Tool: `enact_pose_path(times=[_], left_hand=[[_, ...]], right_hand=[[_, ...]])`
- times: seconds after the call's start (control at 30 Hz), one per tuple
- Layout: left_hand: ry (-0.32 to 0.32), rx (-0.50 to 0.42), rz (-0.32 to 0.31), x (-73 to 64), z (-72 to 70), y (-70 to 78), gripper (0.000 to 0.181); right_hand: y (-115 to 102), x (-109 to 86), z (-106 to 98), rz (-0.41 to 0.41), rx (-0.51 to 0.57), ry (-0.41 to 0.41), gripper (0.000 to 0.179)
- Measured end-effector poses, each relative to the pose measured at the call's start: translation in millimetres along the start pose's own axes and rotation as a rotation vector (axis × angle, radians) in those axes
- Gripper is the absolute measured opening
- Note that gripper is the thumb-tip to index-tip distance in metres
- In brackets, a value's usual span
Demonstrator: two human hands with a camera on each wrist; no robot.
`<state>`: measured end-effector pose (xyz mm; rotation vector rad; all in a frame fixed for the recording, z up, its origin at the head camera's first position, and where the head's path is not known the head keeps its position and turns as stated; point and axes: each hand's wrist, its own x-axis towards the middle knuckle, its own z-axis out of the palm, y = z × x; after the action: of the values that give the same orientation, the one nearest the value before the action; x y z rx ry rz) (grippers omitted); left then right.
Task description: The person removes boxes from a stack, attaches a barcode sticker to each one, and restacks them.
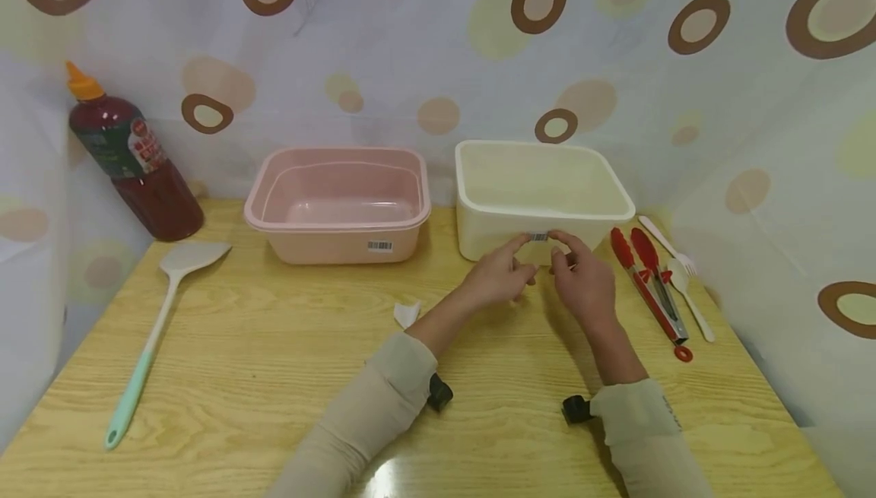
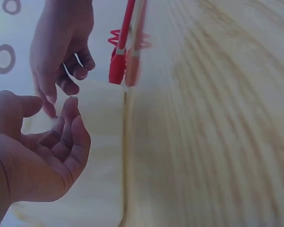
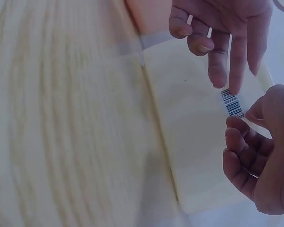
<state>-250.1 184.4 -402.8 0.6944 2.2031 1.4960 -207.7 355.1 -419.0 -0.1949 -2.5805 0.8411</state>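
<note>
A cream plastic bin (image 1: pixel 544 228) stands at the back, with a small barcode label (image 3: pixel 232 103) on its front wall. My left hand (image 1: pixel 501 274) reaches to the label's left end, its index fingertip right at the edge and the other fingers loosely bent. At the opposite end, my right hand (image 1: pixel 585 281) has its fingertips close by the label, fingers bent and nothing visible between them. Both hands also appear in the left wrist view, the left hand (image 2: pixel 42 146) facing the right hand (image 2: pixel 61 47) across a small gap.
Left of the bin sits a pink basin (image 1: pixel 338 243). Red tongs (image 1: pixel 650 285), a pink fork (image 1: pixel 667 243) and a pale spoon (image 1: pixel 693 300) lie at right. A spatula (image 1: pixel 157 323) and a red sauce bottle (image 1: pixel 137 156) are at left. A white scrap (image 1: pixel 407 314) lies near my left forearm.
</note>
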Motion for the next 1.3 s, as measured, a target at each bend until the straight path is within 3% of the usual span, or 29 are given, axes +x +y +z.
enact_pose_path(times=[0.1,0.3,0.47,0.6,0.7,0.93,1.07,1.3], left_hand=[[0.004,0.012,0.026,0.5,-3.0,0.2,0.062],[-0.005,-0.012,-0.006,-2.5,-3.4,-11.8,0.064],[0.005,-0.039,-0.029,-17.7,-12.5,-19.1,0.066],[-0.023,0.076,0.007,-40.2,-37.0,-20.6,0.057],[-0.028,0.175,0.042,-59.3,-65.1,-20.8,0.046],[0.162,0.406,-0.088,-95.7,-127.9,-41.8,0.043],[0.215,0.504,-0.111,-98.3,-142.7,-54.9,0.048],[0.177,0.544,-0.136,-98.7,-149.5,-60.1,0.050]], right_hand=[[1,1.3,1,-0.039,-0.007,0.009,0.034],[4,-0.3,3,-0.040,-0.035,-0.046,0.034],[-2,-2.7,-1,-0.012,-0.008,-0.064,0.036],[-6,-3.3,-6,-0.025,0.025,-0.067,0.035],[-8,-2.8,-8,-0.042,0.051,-0.082,0.033],[-18,-3.6,-8,-0.078,0.085,-0.144,0.033],[-23,-5.5,-5,-0.095,0.088,-0.166,0.033],[-26,-8.7,-5,-0.109,0.089,-0.180,0.035]])
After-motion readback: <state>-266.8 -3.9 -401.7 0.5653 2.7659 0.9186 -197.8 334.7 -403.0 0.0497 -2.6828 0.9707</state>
